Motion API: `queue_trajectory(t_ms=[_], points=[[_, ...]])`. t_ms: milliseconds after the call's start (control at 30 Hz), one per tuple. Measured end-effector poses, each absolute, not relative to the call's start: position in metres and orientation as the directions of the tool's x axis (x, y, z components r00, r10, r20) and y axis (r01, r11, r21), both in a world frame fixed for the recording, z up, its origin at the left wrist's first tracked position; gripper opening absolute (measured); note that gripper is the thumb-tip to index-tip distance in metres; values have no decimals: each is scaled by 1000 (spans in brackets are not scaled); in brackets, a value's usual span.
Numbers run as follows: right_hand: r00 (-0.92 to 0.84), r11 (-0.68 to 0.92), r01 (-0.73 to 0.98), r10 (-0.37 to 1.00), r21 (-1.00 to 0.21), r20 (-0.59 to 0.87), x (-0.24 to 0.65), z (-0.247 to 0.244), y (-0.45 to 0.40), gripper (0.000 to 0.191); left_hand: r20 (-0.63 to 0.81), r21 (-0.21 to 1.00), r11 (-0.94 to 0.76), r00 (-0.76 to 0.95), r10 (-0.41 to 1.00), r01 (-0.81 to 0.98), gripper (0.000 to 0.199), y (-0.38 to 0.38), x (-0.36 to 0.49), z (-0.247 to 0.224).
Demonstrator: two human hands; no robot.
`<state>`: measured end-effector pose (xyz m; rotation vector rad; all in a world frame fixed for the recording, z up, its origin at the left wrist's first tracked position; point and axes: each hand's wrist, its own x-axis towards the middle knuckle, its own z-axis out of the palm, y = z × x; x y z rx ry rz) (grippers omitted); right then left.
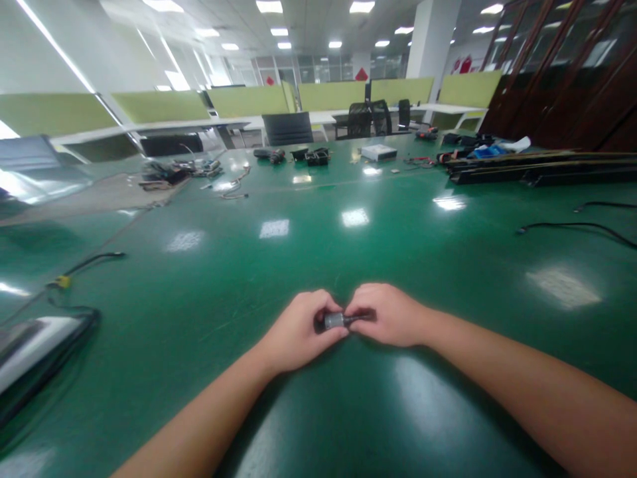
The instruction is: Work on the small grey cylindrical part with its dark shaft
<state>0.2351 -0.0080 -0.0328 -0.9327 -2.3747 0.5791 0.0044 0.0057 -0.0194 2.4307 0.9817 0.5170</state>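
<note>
Both hands are together low in the view, fingertips all but meeting over the counter [239,265]. Left hand [298,330]: thumb and forefinger curled around a small silver-and-black piece [334,320]. Right hand [388,316]: fingers pinched on the piece's thin dark end. Neither grip spread; both narrow.

The piece lies directly between the hands, long axis running from left to right, in line with the gap from one to the other. Silver section nearer the left hand, within its thumb and forefinger; slender end points into the right. Dark left end partly covered by the left fingers. Blurred: cannot tell whether it is one part or two joined, nor whether it touches the surface below.

Outward. Left of the hands, well apart: a black cable [94,261] with a yellow tag [63,281]; nearer the wearer, a pale flat object [37,342], cut by the frame edge. Right of the hands, well apart: a thin dark cable [572,225]. Far ahead, slightly right: a pale box [379,153]. Farther right: long dark bars [497,174].
</note>
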Motion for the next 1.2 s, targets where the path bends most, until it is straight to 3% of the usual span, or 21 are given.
queue_trajectory(t_ms=[700, 1200], points=[[-608, 609, 572, 765, -549, 214, 248, -25, -9, 10, 144, 548, -630, 679, 720, 551, 23, 6, 3, -18], [-547, 441, 574, 833, -690, 78, 271, -21, 1, 14, 144, 549, -625, 674, 724, 555, 22, 0, -11, -15]])
